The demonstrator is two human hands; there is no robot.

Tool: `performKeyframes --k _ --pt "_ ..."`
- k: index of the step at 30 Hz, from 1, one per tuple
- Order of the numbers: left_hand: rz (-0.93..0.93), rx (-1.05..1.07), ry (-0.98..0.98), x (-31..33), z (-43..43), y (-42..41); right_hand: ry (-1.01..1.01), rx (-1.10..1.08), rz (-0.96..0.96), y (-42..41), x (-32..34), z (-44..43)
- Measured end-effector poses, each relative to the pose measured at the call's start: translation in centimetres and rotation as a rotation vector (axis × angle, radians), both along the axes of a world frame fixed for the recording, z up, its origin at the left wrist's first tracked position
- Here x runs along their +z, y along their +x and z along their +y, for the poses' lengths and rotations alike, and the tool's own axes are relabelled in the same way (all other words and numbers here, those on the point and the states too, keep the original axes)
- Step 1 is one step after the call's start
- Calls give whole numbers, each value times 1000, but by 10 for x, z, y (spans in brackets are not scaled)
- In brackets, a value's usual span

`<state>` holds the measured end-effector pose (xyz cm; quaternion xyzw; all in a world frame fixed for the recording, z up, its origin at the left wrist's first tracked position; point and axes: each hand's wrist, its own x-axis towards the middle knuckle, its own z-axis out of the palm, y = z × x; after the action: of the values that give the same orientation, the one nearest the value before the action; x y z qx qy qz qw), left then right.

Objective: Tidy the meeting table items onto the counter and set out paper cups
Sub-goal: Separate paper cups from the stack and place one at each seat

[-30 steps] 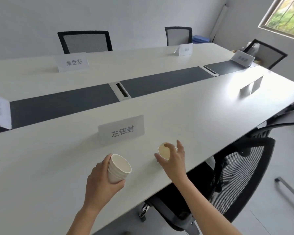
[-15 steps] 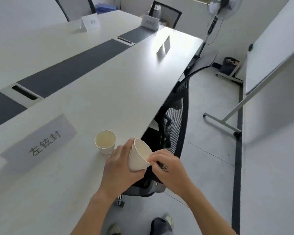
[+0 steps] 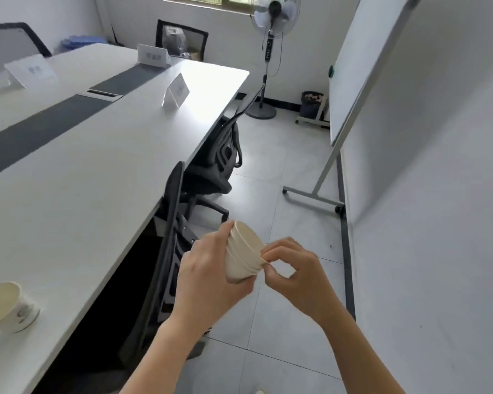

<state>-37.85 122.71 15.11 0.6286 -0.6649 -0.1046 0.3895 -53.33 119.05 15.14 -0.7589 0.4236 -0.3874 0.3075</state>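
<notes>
A stack of cream paper cups is tipped sideways over the floor, beside the table edge. My left hand wraps around the stack's base. My right hand pinches the rim of the outermost cup with thumb and fingertips. A single paper cup stands upright on the white meeting table at the lower left.
Two black mesh chairs are tucked along the table's near side. Name cards stand further down the table. A fan, a bin and a whiteboard on a wheeled stand are at the right.
My view has swung right along the table. The single cup stays on the table, now at the lower left. Both hands with the stack have moved out over the floor.
</notes>
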Motion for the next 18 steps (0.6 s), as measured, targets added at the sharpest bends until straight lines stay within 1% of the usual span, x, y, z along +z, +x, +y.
performKeyframes --k 4,8,10,15,18 --pt "4 -83 101 -24 -23 -45 122 -61 3 -48 -21 -10" --pt "17 -132 187 -40 -44 -72 164 -106 34 -76 -38 -19" --pt "32 -164 202 -44 -58 -85 186 -163 2 -87 -44 -27" --pt "30 -229 209 -55 -99 -108 345 -292 -64 -107 -53 -59" --pt "30 -257 208 -60 -133 -118 431 -308 -173 -115 -53 -93"
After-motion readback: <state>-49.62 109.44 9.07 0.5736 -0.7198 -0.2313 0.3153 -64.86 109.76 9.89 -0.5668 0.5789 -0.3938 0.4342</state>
